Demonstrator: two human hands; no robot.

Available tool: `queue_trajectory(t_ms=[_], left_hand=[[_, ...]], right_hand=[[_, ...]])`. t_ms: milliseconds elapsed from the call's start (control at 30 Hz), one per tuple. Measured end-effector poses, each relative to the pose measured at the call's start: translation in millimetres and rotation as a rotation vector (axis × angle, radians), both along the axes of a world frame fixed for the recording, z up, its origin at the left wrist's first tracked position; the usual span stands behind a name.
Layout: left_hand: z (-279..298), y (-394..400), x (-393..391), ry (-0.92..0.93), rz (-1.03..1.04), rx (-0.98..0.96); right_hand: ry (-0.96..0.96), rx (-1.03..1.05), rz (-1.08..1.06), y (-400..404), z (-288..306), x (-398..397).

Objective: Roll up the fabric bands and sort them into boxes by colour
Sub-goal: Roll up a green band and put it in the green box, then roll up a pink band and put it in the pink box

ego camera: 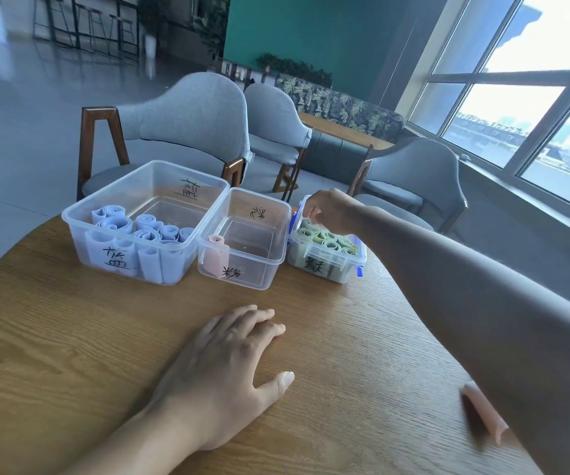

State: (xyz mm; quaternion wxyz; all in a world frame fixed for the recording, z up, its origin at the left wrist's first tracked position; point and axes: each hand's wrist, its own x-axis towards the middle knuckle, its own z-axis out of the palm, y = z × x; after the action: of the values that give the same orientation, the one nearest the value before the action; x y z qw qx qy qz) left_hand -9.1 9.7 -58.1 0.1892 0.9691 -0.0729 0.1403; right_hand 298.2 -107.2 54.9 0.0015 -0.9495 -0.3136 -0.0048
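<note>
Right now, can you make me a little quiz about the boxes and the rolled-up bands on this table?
1. True or false: the left hand rests flat on the table.
2. Which box is the right hand reaching over? A) blue box B) pink box C) green box
3. How many rolled bands stand in the pink box?

Key:
1. True. Its fingers lie straight on the wood, holding nothing.
2. C. The hand is over the green rolls; whether it holds one cannot be told.
3. One, the pink roll at the left end. Another pink band lies on the table near the right arm.
</note>
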Motion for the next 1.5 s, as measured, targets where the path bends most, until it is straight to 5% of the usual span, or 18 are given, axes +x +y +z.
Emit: queue_trajectory(t_ms=[800,1500], left_hand=[[3,0,1,0.096,-0.010,0.012],[2,1,3,0.108,-0.014,-0.042]], right_hand=[[-0.051,0.085,-0.009,-128,39,-109],[0.078,-0.227,-0.213,-277,-20,-239]])
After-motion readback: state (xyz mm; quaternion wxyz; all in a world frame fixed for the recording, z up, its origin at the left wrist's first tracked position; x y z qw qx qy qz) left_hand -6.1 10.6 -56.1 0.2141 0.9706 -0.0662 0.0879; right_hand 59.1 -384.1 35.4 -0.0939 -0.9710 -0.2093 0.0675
